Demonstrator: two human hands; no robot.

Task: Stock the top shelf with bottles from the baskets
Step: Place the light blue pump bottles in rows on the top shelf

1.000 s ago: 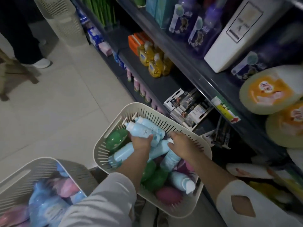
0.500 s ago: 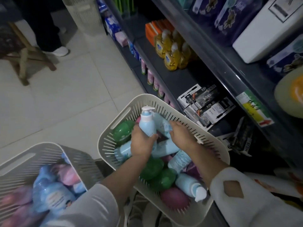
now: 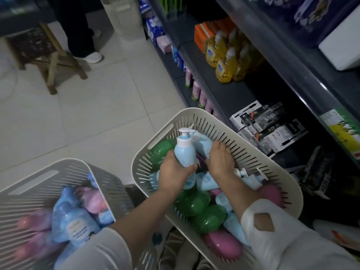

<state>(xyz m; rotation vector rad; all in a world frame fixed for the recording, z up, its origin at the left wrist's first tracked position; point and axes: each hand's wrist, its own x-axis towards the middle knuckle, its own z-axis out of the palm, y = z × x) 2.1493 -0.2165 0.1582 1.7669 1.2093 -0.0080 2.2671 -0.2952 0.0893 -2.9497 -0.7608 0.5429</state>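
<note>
Above the cream slotted plastic basket (image 3: 239,147), the left hand (image 3: 174,174) grips the pale blue plastic pump bottle (image 3: 185,152) round its lower body, its long axis upright and pump on top, while the right hand (image 3: 221,162) grasps a second, tilted blue bottle (image 3: 202,145) just beside it.

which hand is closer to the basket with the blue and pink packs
Left. The left hand, gripping a pump bottle, is in the bottle basket, on the side facing the pack basket; the right hand grips a second bottle further right, away from it.
</note>
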